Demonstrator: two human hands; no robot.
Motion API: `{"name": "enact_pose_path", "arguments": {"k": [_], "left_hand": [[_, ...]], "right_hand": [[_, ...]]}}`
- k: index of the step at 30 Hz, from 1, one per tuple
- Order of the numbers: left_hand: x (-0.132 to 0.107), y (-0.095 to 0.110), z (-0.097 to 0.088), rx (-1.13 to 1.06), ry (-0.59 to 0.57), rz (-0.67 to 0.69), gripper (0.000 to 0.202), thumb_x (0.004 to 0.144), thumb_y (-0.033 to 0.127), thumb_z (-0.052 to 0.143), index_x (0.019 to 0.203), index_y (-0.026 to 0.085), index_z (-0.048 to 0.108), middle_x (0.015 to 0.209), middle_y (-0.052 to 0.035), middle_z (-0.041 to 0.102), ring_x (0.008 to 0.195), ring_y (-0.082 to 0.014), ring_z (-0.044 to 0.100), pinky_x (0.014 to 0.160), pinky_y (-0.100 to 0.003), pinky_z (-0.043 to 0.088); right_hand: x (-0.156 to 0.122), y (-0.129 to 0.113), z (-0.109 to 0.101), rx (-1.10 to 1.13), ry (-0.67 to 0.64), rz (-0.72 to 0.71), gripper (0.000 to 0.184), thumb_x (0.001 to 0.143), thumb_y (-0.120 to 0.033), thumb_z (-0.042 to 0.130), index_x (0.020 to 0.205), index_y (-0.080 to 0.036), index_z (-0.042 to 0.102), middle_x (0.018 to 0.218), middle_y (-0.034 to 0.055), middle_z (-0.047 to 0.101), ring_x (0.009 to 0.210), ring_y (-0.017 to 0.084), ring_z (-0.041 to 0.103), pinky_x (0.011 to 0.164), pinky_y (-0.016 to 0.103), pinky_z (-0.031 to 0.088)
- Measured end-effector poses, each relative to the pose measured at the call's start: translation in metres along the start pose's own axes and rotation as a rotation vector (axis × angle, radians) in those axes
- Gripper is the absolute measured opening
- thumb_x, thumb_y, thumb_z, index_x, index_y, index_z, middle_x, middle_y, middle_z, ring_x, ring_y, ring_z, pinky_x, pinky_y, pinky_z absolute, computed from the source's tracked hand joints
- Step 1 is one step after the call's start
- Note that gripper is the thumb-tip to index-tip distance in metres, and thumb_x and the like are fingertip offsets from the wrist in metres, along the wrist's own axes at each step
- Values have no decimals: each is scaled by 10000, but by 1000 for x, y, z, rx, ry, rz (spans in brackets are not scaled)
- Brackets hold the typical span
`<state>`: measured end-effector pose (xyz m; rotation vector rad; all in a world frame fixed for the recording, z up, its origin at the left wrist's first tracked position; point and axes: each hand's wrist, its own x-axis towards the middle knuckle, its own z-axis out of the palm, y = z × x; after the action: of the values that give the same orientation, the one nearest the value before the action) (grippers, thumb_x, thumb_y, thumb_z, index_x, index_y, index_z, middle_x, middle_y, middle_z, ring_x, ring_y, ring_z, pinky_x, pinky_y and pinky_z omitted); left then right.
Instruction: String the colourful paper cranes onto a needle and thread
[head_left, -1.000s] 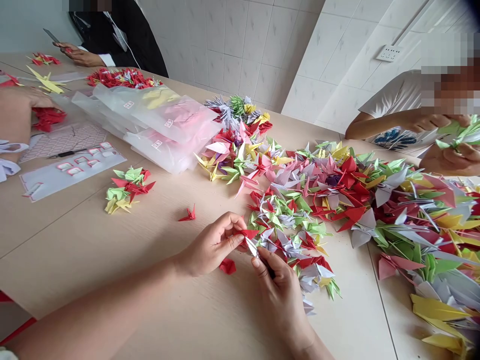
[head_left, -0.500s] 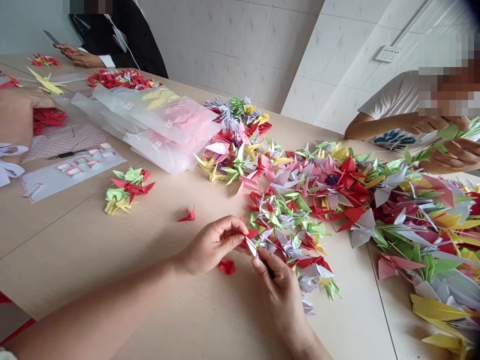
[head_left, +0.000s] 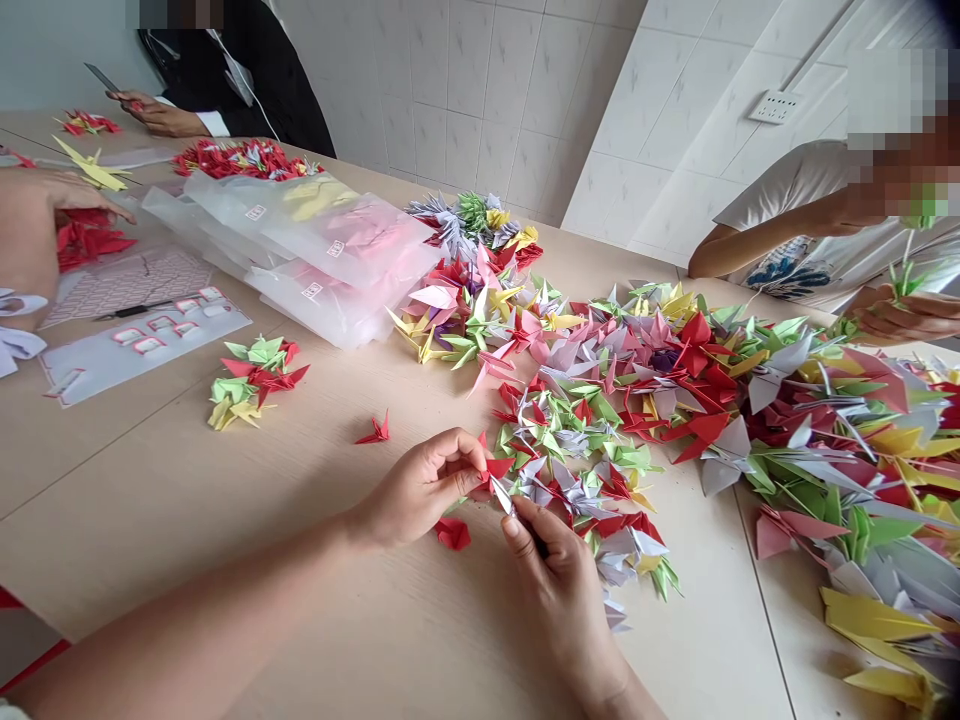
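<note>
My left hand (head_left: 424, 487) and my right hand (head_left: 551, 575) meet at the near edge of a big heap of coloured paper cranes (head_left: 697, 390). Both pinch a small red paper crane (head_left: 496, 469) between fingertips, the left from the left side, the right from below on its pale tip. Another small red folded piece (head_left: 453, 533) lies on the table just under my left hand. A single red crane (head_left: 376, 431) sits a little to the left.
A small bunch of green, red and yellow cranes (head_left: 255, 378) lies at left. Clear plastic bags (head_left: 322, 255) and a label sheet (head_left: 142, 335) sit further back. A person at right holds green cranes (head_left: 904, 280); another person's hand (head_left: 37, 220) is at far left.
My hands stay almost still on the red crane. The person at right has lifted one hand with a green crane upward. The hand at far left has shifted slightly.
</note>
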<state>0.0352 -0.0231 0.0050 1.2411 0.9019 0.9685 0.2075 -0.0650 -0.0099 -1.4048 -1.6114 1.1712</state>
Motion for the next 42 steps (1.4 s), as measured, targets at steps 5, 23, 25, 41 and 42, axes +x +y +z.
{"name": "enact_pose_path", "arguments": {"k": [5, 23, 25, 41, 42], "left_hand": [[0, 0, 0, 35, 13, 26, 84, 817, 240, 542, 783, 170, 511, 785, 7, 524, 714, -100, 500, 679, -230, 415], [0, 0, 0, 8, -2, -6, 108, 820, 250, 541, 777, 166, 487, 765, 4, 492, 704, -100, 485, 666, -225, 426], [1, -1, 0, -14, -2, -12, 114, 818, 254, 545, 777, 166, 485, 769, 5, 496, 706, -99, 488, 675, -229, 431], [1, -1, 1, -100, -1, -12, 129, 798, 261, 576, 757, 166, 500, 764, 8, 504, 712, -104, 511, 689, -245, 443], [1, -2, 1, -90, -3, -11, 127, 800, 262, 573, 762, 166, 500, 769, 5, 511, 715, -106, 512, 690, -247, 441]], "right_hand": [[0, 3, 2, 41, -5, 26, 251, 872, -369, 478, 928, -165, 613, 787, 20, 611, 708, 155, 518, 616, 224, 404], [0, 4, 2, -1, 9, -13, 266, 877, -355, 477, 973, -156, 627, 809, 35, 637, 721, 170, 551, 603, 236, 420], [0, 5, 2, 13, 6, -8, 284, 878, -360, 474, 1009, -156, 622, 807, 35, 634, 736, 172, 553, 610, 235, 420], [0, 3, 2, 37, 0, 7, 291, 870, -373, 475, 951, -140, 630, 766, 32, 617, 714, 165, 540, 608, 219, 420], [0, 3, 2, 44, -3, 10, 294, 869, -377, 475, 959, -144, 630, 777, 34, 622, 711, 165, 539, 609, 220, 420]]}}
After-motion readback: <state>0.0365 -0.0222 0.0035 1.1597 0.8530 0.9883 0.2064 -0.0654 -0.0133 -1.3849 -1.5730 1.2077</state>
